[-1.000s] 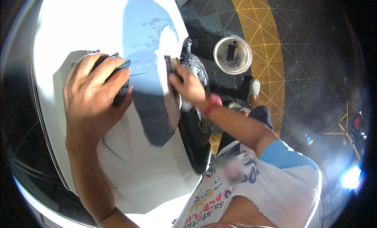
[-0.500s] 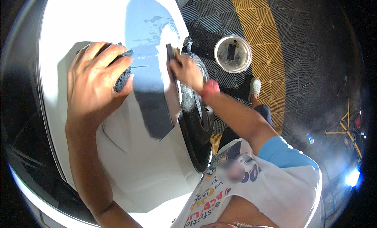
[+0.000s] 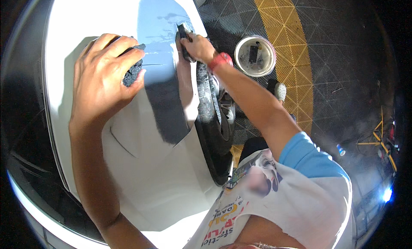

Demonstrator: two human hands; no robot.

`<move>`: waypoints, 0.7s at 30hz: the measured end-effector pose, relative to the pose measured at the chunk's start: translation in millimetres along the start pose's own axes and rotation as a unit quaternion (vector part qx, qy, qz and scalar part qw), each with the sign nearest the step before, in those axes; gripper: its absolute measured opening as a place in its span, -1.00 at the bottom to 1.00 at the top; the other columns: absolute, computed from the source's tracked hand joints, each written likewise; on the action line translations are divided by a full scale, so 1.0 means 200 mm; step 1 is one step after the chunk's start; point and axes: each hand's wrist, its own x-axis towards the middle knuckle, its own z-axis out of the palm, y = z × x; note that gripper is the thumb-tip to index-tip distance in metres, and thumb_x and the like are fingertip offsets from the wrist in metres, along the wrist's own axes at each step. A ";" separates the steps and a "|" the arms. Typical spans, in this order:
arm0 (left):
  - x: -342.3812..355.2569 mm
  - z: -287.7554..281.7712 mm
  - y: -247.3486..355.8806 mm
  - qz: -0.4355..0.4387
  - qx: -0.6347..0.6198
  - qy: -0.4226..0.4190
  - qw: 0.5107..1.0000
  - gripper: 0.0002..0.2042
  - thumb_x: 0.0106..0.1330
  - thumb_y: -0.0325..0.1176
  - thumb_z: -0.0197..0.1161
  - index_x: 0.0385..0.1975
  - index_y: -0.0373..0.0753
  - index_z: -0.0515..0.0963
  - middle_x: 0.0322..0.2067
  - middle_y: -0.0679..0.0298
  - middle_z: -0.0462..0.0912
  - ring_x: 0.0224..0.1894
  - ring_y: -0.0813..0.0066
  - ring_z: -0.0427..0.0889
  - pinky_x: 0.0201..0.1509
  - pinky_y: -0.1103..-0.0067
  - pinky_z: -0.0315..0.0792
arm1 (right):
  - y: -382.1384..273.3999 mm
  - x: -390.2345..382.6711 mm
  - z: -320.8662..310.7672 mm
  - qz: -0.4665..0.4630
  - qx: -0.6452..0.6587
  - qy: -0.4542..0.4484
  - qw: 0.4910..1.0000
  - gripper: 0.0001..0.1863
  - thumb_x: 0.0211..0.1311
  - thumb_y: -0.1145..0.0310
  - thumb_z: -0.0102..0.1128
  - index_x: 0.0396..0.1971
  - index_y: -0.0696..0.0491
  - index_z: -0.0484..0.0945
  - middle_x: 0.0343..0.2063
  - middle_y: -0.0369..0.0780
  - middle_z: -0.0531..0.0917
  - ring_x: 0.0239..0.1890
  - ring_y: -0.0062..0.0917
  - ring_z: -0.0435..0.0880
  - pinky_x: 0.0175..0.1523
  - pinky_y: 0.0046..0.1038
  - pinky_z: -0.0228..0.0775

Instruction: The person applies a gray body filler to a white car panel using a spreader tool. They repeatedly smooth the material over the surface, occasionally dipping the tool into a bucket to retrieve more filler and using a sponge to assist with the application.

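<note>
My left hand (image 3: 103,73) rests on a white car body panel (image 3: 150,184), its fingers wrapped over a crumpled dark grey cloth (image 3: 132,74). To its right, a grey primer patch (image 3: 165,116) covers part of the panel, with wet-looking streaks near its top and a pale bare strip along its right side. My right hand (image 3: 201,48), with a red band at the wrist, grips a narrow black sanding block (image 3: 182,32). That block lies against the upper right part of the patch, near the panel's edge above the wheel. Fingers hide part of both held things.
A wheel with a black tyre (image 3: 208,137) sits just beyond the panel's right edge. On the dark tiled floor stands a round bucket (image 3: 272,62) with a black block inside. A yellow floor stripe (image 3: 285,26) runs past it. A yellow stand (image 3: 375,139) is far right.
My right hand has slid the sanding block upward along the panel's right edge. My left hand with the cloth has hardly shifted.
</note>
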 end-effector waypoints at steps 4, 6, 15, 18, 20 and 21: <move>-0.05 0.04 0.00 -0.013 -0.015 -0.024 1.000 -0.71 0.04 -0.41 0.51 -0.18 -0.24 0.77 0.01 0.18 0.78 0.13 0.11 0.69 0.24 0.23 0.59 | -0.08 -0.21 0.06 -0.021 -0.020 -0.010 1.000 -0.34 0.51 -0.03 0.17 0.40 0.13 0.52 -0.15 0.18 0.79 -0.01 -0.04 0.83 0.15 -0.14 0.64; -0.04 0.06 0.00 -0.014 -0.011 -0.014 1.000 -0.71 0.04 -0.42 0.52 -0.19 -0.24 0.77 0.00 0.18 0.78 0.11 0.12 0.69 0.23 0.23 0.60 | 0.00 -0.50 0.15 -0.235 -0.022 0.163 0.958 -0.34 0.48 0.06 0.27 0.41 0.18 0.50 -0.13 0.20 0.77 0.05 -0.01 0.81 0.16 -0.13 0.62; -0.02 0.02 -0.01 -0.003 -0.014 -0.010 1.000 -0.72 0.05 -0.42 0.52 -0.19 -0.25 0.77 0.00 0.18 0.78 0.11 0.14 0.70 0.22 0.26 0.60 | -0.05 -0.11 0.03 -0.014 -0.016 -0.025 0.999 -0.35 0.55 -0.05 0.12 0.39 0.13 0.52 -0.09 0.16 0.79 -0.06 0.00 0.84 0.11 -0.12 0.67; -0.05 0.07 -0.01 -0.004 -0.019 -0.007 1.000 -0.72 0.05 -0.41 0.53 -0.19 -0.24 0.78 0.00 0.20 0.79 0.12 0.18 0.70 0.21 0.27 0.60 | -0.03 -0.78 0.12 -0.175 0.018 0.052 0.983 -0.32 0.54 0.10 0.23 0.52 0.10 0.38 0.20 0.18 0.58 0.24 0.05 0.65 0.29 -0.11 0.56; -0.04 0.06 -0.01 0.011 -0.010 0.002 1.000 -0.72 0.05 -0.41 0.53 -0.19 -0.24 0.78 -0.01 0.21 0.79 0.11 0.19 0.71 0.20 0.27 0.61 | 0.01 -1.05 0.11 -0.206 0.025 0.051 0.977 -0.27 0.50 0.06 0.27 0.53 0.05 0.34 0.20 0.18 0.57 0.21 0.15 0.65 0.24 -0.01 0.60; -0.04 0.05 -0.01 0.020 -0.006 0.008 1.000 -0.73 0.05 -0.40 0.53 -0.20 -0.24 0.77 -0.02 0.21 0.79 0.09 0.19 0.71 0.19 0.29 0.61 | 0.04 -1.02 0.12 -0.199 0.026 0.051 0.978 -0.30 0.50 0.06 0.25 0.52 0.06 0.37 0.20 0.18 0.58 0.20 0.14 0.67 0.23 -0.02 0.61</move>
